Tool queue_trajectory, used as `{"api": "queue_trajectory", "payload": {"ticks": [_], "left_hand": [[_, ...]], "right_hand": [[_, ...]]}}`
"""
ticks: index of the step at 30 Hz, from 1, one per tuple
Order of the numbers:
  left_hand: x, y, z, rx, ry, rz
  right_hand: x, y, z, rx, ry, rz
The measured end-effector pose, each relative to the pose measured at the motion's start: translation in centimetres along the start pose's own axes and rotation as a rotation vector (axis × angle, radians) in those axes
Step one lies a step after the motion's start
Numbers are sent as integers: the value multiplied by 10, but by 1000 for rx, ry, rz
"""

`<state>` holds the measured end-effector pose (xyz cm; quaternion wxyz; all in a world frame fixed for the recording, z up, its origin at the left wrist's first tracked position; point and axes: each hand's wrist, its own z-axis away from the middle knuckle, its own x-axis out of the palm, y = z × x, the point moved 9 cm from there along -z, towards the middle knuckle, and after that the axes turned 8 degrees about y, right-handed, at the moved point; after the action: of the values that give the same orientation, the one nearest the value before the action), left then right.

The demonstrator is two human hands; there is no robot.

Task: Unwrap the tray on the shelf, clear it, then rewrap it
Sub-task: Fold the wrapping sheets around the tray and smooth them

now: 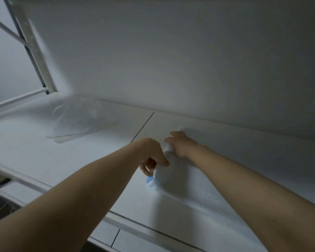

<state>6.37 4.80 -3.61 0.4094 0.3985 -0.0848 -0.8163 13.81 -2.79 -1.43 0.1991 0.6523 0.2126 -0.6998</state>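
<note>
Pinches the near end of a white roll [165, 171] with the left hand [153, 155]: thumb on top, fingers curled under the end. Grips the far part of the same roll with the right hand [182, 142], palm down and fingers bent over it. Holds both forearms stretched forward and up from the lower edge of the view, hands close together but not touching.

Just under the left fingers, a small blue tab [149, 179] on the roll's end, too blurred to read any writing. From the roll toward the lower right, a white sheet [198, 190] lying flat on the shelf [35, 153]. Cannot tell the tray apart from the white sheet and the white shelf; if there, under or beside the roll, near the back.

To the left and well apart from the hands, a clear plastic bag [75, 115] lying on the shelf, with a thin yellowish strip [84, 132] along its near side. Between bag and hands, a dark seam [142, 127] across the shelf boards. Behind everything, a plain pale wall [171, 60]. At the upper left, a grey metal upright [35, 51] of the rack, leaning in this wide view.
</note>
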Motion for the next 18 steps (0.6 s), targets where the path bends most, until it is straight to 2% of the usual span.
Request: {"api": "queue_trajectory", "payload": {"ticks": [2, 6, 10, 13, 18], "left_hand": [[9, -3, 8, -11, -35, 121], [12, -2, 17, 47, 11, 225], [2, -6, 24, 109, 94, -70], [-2, -21, 31, 55, 88, -208], [13, -26, 34, 93, 0, 30]], "right_hand": [[4, -8, 5, -10, -18, 1], [5, -16, 20, 10, -22, -28], [0, -23, 32, 14, 21, -52], [-1, -27, 41, 55, 41, -79], [2, -30, 56, 178, 31, -152]]}}
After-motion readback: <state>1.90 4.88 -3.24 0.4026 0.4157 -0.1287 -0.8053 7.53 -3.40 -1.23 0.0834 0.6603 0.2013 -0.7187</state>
